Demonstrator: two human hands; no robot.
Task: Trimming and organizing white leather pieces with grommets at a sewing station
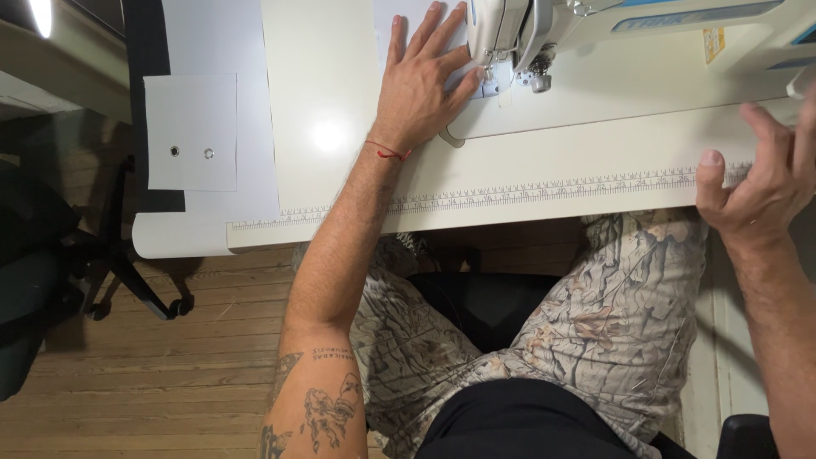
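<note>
- Grey square fabric piece (190, 127), flat and matte, with two metal eyelets (191, 153), on the smooth white tabletop (323, 102).
- Left hand (421, 85), open and flat, fingers spread, pressing pale fabric (399, 13) beside the needle area (493, 72) of the glossy white sewing machine (595, 17).
- Printed ruler strip (510, 194) along the tabletop's front edge.
- Right hand (761, 178), loosely open, thumb touching that edge.

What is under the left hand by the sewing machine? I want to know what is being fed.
The left hand lies flat on a pale sheet on the white table, fingers beside the needle. The hand hides the sheet's edge.
</note>
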